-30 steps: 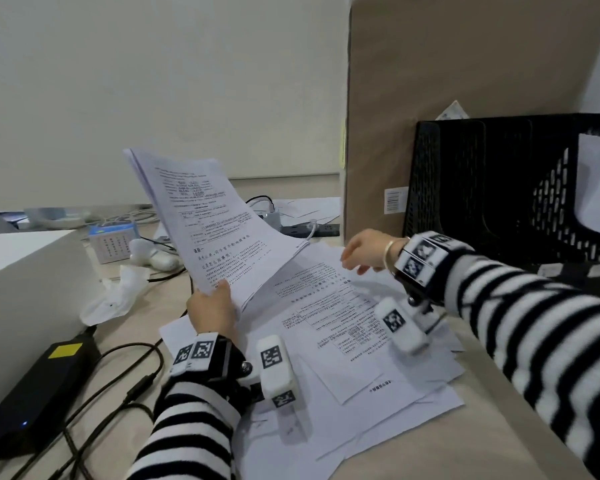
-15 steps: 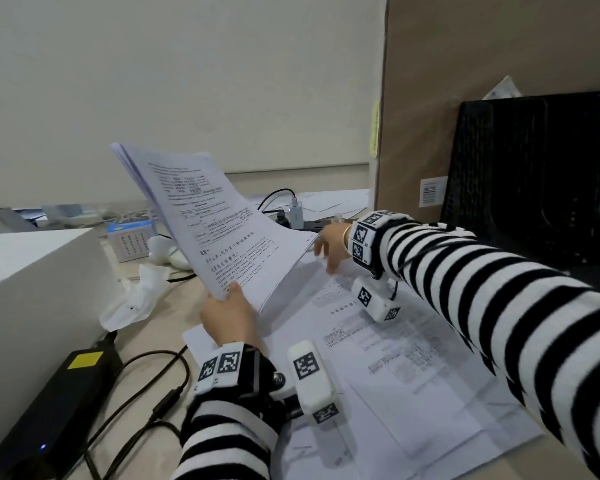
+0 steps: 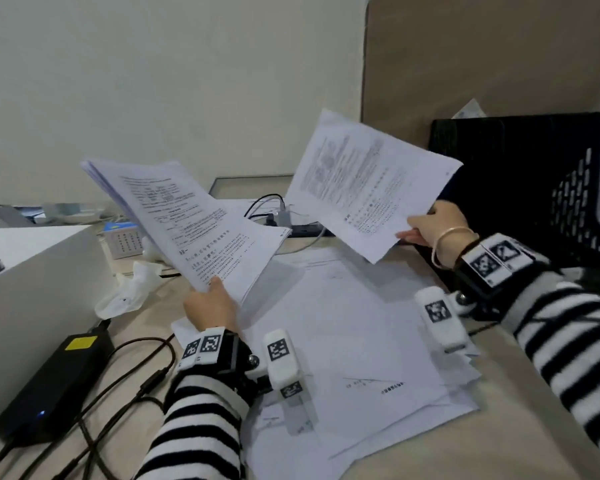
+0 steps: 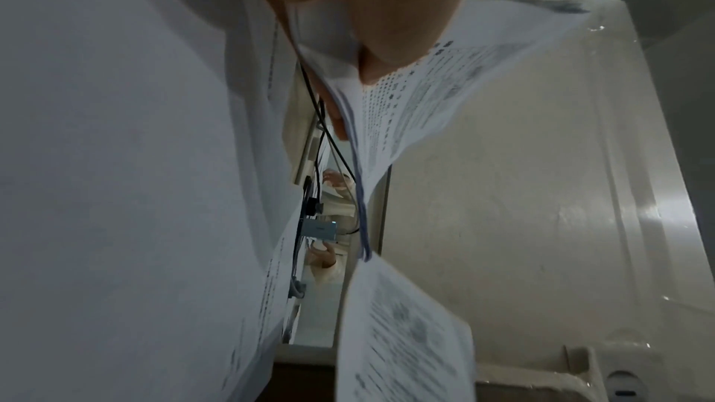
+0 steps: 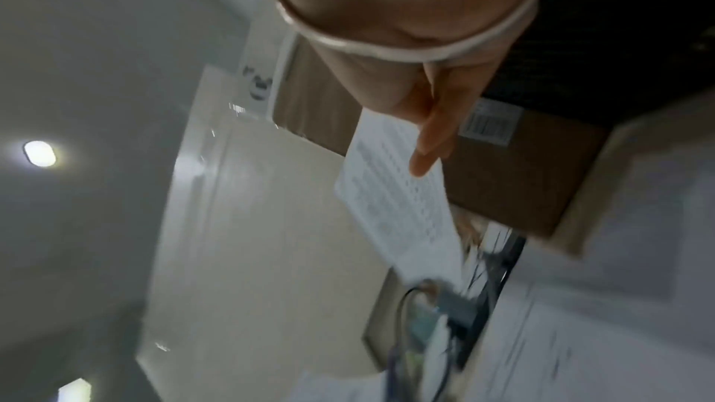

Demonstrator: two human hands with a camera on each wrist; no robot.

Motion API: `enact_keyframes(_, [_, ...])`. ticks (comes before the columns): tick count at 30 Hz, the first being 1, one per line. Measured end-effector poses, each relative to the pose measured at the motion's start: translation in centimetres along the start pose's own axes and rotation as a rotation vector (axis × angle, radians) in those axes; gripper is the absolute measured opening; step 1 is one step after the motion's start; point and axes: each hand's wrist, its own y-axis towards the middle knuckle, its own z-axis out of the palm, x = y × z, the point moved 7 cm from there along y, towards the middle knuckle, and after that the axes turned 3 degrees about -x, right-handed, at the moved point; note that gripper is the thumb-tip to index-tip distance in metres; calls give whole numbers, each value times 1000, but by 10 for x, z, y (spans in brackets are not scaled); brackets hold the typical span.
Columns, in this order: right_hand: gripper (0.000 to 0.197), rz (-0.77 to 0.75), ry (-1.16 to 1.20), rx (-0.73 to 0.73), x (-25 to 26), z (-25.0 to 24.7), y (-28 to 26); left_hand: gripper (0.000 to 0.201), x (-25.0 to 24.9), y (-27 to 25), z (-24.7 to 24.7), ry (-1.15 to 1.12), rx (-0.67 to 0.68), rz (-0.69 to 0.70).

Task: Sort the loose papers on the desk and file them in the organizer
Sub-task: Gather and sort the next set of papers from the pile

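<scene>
1. Now the left hand (image 3: 210,304), at lower centre of the head view, is gripping a stack of papers (image 3: 187,220) by its bottom edge — thumb curled over the front.
2. The right hand (image 3: 433,228), at centre right, is pinching a single sheet (image 3: 364,188) in the air, apart from the stack.
3. More loose papers (image 3: 354,341) are lying on the desk (image 3: 413,462) below — the black organizer (image 3: 520,174) is standing at the right edge.

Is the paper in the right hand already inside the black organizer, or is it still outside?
Outside. The right hand holds the paper in the air above the desk, left of the black organizer.
</scene>
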Motion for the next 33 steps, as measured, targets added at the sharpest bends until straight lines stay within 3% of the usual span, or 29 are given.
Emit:
enact_keyframes(4, [15, 134, 514, 78, -27, -3, -64, 34, 1, -7, 18, 106, 159, 58])
enact_keyframes(8, [17, 163, 692, 128, -42, 1, -93, 29, 1, -27, 41, 116, 361, 104])
enact_keyframes(11, [19, 190, 716, 212, -42, 9, -99, 27, 1, -49, 57, 26, 526, 30])
enact_keyframes(15, [14, 247, 630, 307, -48, 21, -107, 39, -1, -77, 73, -33, 741, -53])
enact_keyframes(18, [13, 238, 512, 325, -52, 26, -111, 45, 0, -90, 81, -23, 827, -63])
enact_keyframes(22, [13, 215, 284, 290, -58, 21, -111, 32, 3, -93, 83, -3, 790, -23])
enact_keyframes(26, [33, 268, 173, 242, -62, 11, -110, 27, 2, -89, 80, -6, 729, 21])
enact_keyframes(29, [52, 354, 310, 432, -60, 24, -116, 26, 0, -95, 82, -34, 765, 30])
enact_keyframes(31, [37, 352, 480, 508, -53, 32, -119, 27, 1, -106, 86, -52, 849, -4])
enact_keyframes(33, [19, 308, 583, 470, -50, 32, -115, 26, 4, -120, 90, -39, 958, -53])
